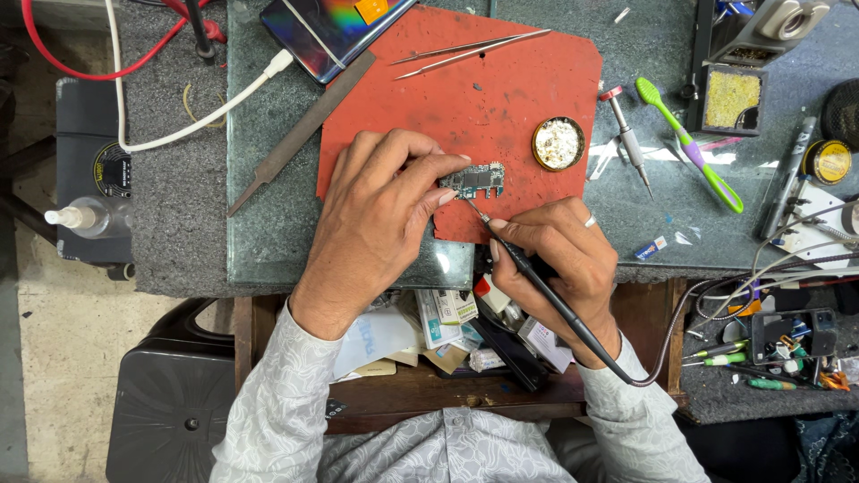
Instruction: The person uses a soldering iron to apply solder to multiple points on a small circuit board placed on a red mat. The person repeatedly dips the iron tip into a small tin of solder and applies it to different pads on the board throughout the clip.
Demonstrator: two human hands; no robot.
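Head view looks straight down on a glass-topped counter [268, 241] with a red work mat [501, 98] lying on it. Near the middle of the frame, at the mat's lower edge, sits a small green circuit board [474, 179]. The left hand [380, 210] pins it there — fingers [445, 195] curled close, tips pressing the board's left end and edges. The right hand [559, 259] is closed pen-fashion round a black soldering iron [537, 282], whose thin tip meets the board's lower left corner; its cable trails off toward the lower right.

The board looks light, thin and stiff, and likely fragile: it would slide on the mat if not held, and is best gripped by its bare edges rather than across the tiny parts on its face. The iron wants holding on its black handle, well back from the tip.

Above the board lie tweezers [474, 49]; a round tin of pale paste [558, 143] sits to the right, a green toothbrush [689, 143] beyond it. A metal file [300, 134] and a phone [327, 31] lie at the upper left — apart from both hands.
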